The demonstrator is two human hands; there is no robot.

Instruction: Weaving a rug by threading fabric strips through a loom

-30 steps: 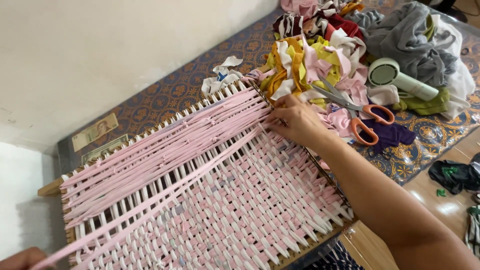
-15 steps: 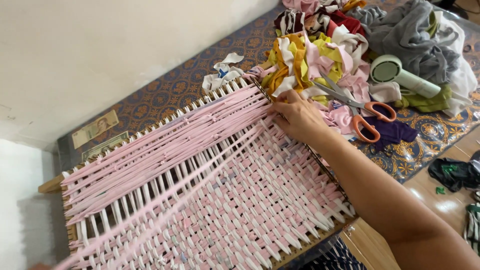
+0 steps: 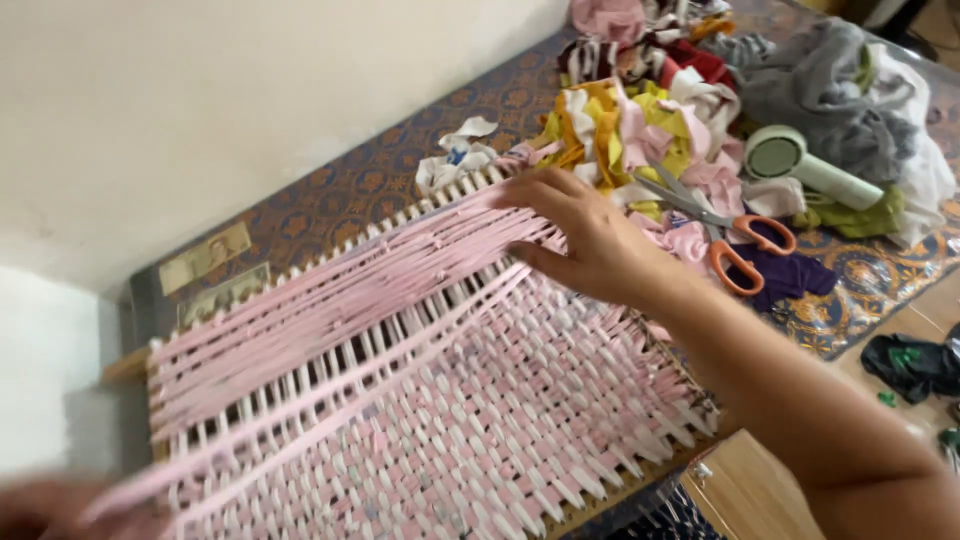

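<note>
This is looking like a home room being used for craft work. A patterned rug (image 3: 380,180) is lying against a plain white wall (image 3: 200,90), beyond the hands. A weaving frame (image 3: 420,400) strung with pink cloth strips is sitting on it. A heap of cloth scraps (image 3: 640,120), orange-handled scissors (image 3: 730,235) and a pale green hair dryer (image 3: 800,165) are lying just past the right hand (image 3: 590,240).

Right hand (image 3: 590,245): forearm enters from 4 o'clock, wrist straight, palm down, fingers (image 3: 545,190) extended and spread toward 10 o'clock, thumb tucked beneath. Left hand (image 3: 45,505): blurred at 8 o'clock; its grip cannot be made out.
</note>
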